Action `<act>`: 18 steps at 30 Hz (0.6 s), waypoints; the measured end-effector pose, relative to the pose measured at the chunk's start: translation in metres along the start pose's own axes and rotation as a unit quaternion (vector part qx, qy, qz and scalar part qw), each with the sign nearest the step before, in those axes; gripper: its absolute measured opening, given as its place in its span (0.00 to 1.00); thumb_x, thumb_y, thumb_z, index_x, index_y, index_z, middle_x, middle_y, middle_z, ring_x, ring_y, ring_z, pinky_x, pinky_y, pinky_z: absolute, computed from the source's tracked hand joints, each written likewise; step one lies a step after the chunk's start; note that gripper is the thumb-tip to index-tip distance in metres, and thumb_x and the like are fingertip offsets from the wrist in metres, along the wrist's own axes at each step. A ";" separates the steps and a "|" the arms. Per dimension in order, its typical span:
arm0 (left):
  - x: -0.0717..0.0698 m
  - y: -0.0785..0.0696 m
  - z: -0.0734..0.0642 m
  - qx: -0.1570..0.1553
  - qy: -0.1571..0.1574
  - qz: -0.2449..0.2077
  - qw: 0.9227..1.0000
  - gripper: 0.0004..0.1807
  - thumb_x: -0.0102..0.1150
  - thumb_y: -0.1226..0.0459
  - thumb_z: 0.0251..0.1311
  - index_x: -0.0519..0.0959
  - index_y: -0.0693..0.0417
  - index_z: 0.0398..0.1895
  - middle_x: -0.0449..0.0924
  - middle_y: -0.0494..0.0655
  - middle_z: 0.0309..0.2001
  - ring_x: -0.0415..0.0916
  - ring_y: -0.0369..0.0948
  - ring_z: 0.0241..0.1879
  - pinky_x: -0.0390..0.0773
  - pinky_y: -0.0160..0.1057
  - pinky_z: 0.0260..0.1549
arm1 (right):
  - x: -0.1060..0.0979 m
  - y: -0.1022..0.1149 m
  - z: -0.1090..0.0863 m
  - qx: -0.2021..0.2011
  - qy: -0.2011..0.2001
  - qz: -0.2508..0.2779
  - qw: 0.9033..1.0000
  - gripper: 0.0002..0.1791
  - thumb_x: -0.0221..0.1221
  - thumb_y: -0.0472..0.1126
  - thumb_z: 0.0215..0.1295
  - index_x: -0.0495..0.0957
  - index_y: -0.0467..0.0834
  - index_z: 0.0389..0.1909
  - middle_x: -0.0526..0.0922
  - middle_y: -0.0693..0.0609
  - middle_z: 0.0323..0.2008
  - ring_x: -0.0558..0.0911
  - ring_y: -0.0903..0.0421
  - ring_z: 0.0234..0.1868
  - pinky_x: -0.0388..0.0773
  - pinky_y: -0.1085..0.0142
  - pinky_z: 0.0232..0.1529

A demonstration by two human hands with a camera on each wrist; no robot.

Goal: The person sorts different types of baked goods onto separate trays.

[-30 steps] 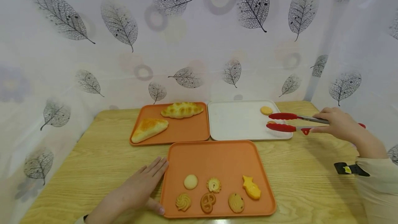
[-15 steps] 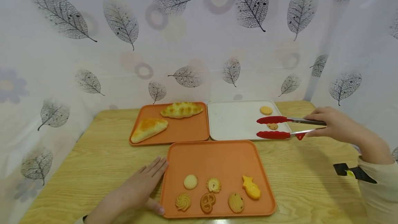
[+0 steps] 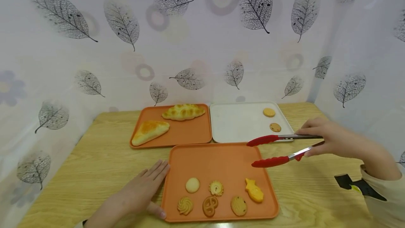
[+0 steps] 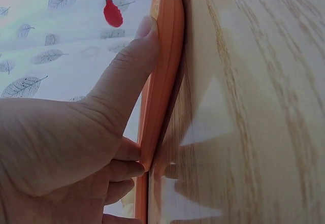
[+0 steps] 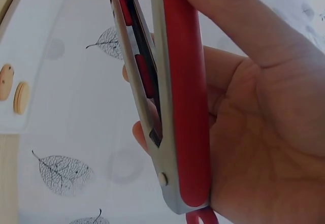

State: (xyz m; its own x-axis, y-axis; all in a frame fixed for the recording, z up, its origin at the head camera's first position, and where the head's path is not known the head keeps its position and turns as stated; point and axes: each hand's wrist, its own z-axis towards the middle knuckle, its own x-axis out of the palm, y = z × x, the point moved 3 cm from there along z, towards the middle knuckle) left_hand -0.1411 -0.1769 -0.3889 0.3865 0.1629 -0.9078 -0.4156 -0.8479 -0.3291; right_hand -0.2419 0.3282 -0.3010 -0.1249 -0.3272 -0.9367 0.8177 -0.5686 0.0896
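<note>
My right hand point(image 3: 335, 140) grips a pair of red-tipped metal tongs point(image 3: 270, 162), whose tips are spread with nothing between them. The tips hang over the right back part of the near orange tray point(image 3: 218, 161). In the right wrist view the red handle of the tongs point(image 5: 188, 102) lies between thumb and fingers. My left hand point(image 3: 139, 192) touches the left edge of that tray with straight fingers; the left wrist view shows its thumb along the rim. On the tray lie several cookies, among them a pretzel cookie point(image 3: 210, 206), a fish-shaped cookie point(image 3: 254, 190) and a round pale cookie point(image 3: 192, 185).
Behind on the right is a white tray point(image 3: 240, 122) with a round cookie point(image 3: 269, 112) and a chip-dotted cookie point(image 3: 275, 127). Beside it, another orange tray point(image 3: 190, 133) bears a triangular pastry point(image 3: 150, 132) and a braided bread point(image 3: 183, 112). A leaf-print curtain hangs behind the wooden table point(image 3: 85, 157).
The right hand has brought the spread tongs from over the white tray toward me and left, uncovering the chip-dotted cookie. The left hand has stayed at the near tray's edge.
</note>
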 end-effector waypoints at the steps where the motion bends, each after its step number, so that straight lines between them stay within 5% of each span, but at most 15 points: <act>1: 0.000 0.000 0.000 -0.001 0.000 0.000 1.000 0.71 0.58 0.27 0.36 0.47 0.63 0.77 0.42 0.60 0.78 0.40 0.58 0.77 0.57 0.68 0.66 | 0.001 0.002 0.001 -0.005 0.003 0.008 1.000 0.32 0.78 0.50 0.32 0.85 0.45 0.45 0.78 0.64 0.39 0.66 0.71 0.39 0.63 0.77 0.34; 18: 0.004 0.007 -0.002 0.003 -0.002 -0.006 1.000 0.70 0.60 0.27 0.37 0.46 0.61 0.77 0.41 0.59 0.78 0.39 0.57 0.78 0.54 0.68 0.67 | 0.013 0.038 0.006 -0.004 0.117 0.046 0.992 0.31 0.71 0.63 0.42 0.84 0.48 0.45 0.77 0.62 0.40 0.67 0.70 0.38 0.68 0.73 0.30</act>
State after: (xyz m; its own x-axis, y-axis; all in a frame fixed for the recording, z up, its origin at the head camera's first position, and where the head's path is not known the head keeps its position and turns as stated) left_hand -0.1411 -0.1833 -0.3947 0.3876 0.1744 -0.9052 -0.4166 -0.8428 -0.3408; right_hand -0.2160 0.2974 -0.3081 0.0827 -0.1932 -0.9777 0.8247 -0.5375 0.1760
